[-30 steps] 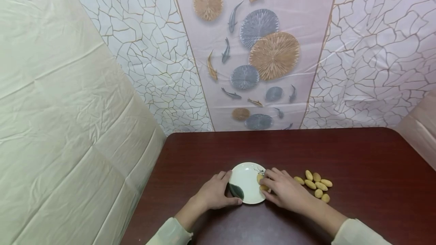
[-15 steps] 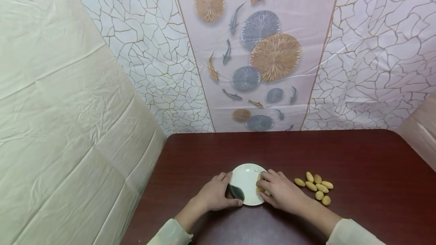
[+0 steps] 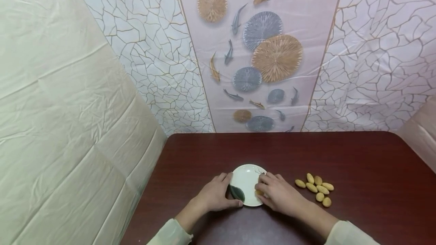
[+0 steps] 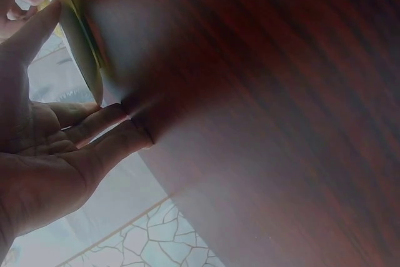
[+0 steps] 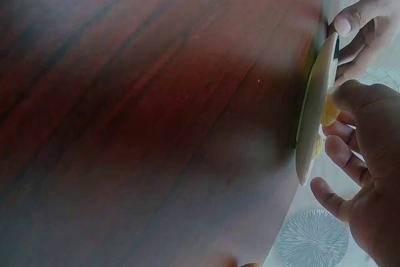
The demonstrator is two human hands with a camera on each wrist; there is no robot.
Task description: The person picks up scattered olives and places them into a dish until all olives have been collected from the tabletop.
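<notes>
White plate (image 3: 246, 183) lies well apart from far edge of the table (image 3: 279, 150); we see left hand (image 3: 214, 194) touching its rim, fingers extended, right hand (image 3: 282, 196) pinching a yellow piece (image 5: 330, 114) at its right.

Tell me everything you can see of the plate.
The plate is round, glossy white and ceramic-looking, with a dark green leaf on its near left and a partly hidden dark sprig at far right. It sits face up on the tabletop. The left hand touches its left rim; the right hand partly covers its right side.
</notes>
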